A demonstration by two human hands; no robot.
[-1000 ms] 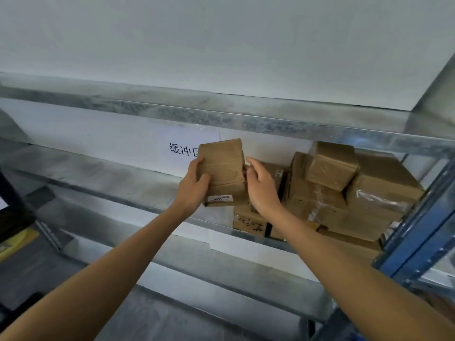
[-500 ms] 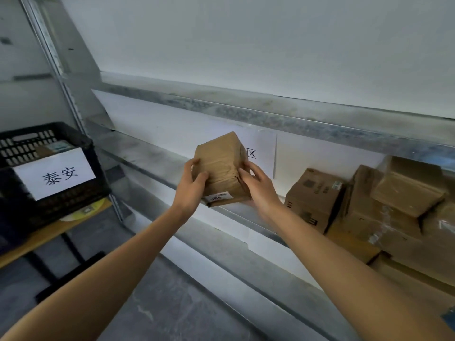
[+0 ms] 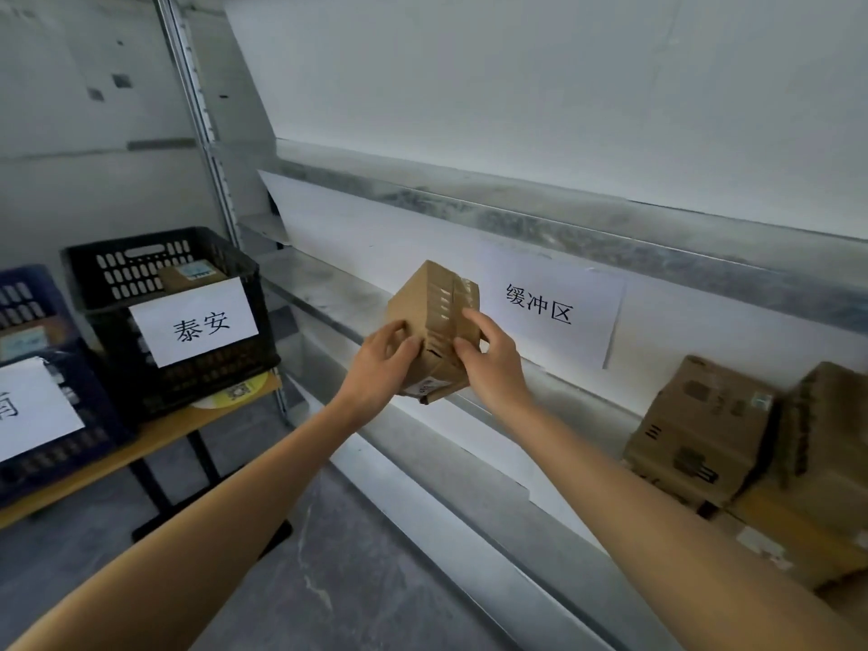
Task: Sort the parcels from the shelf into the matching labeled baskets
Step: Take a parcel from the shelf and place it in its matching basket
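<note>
A small brown cardboard parcel with a white label at its lower end is held in the air in front of the metal shelf. My left hand grips its left side and my right hand grips its right side. To the left, a black basket with a white paper label stands on a low wooden table and holds a parcel. A dark blue basket with another white label stands beside it at the far left.
Several more brown parcels are stacked on the shelf at the right. A white paper sign hangs on the shelf's back wall. A wooden table carries the baskets. The grey concrete floor lies below.
The view has swung left, away from the parcel stack; the baskets have come into sight. Both hands carried the parcel leftwards and turned it so a taped edge faces me.
</note>
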